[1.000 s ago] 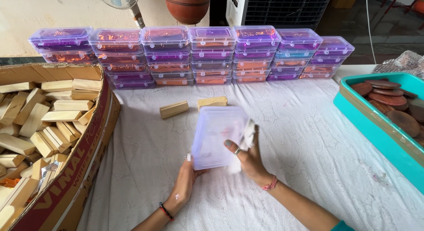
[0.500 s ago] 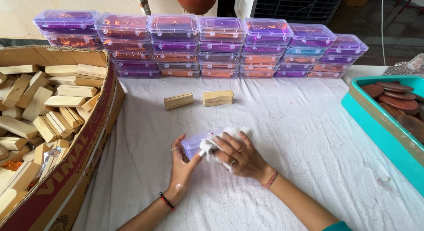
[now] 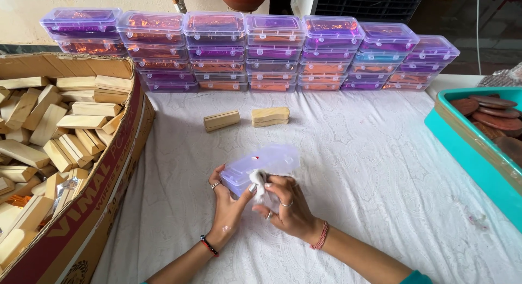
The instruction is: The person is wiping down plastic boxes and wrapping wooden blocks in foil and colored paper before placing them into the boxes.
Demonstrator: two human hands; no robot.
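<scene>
My left hand (image 3: 227, 208) holds a clear plastic box (image 3: 261, 165) with a pale purple tint from its near left side, tilted over the white cloth-covered table (image 3: 380, 175). My right hand (image 3: 288, 208) grips a small white cloth (image 3: 259, 182) and presses it against the box's near edge. Two wooden blocks (image 3: 221, 120) (image 3: 270, 116) lie on the table beyond the box.
A cardboard box (image 3: 103, 170) full of wooden blocks stands at the left. Stacks of clear purple-tinted boxes (image 3: 272, 50) line the back edge. A teal tray (image 3: 462, 148) with brown round discs sits at the right.
The box was held upright a second ago; it now lies lower and tilted. My right hand with the cloth has slid from the top of the box to its near edge.
</scene>
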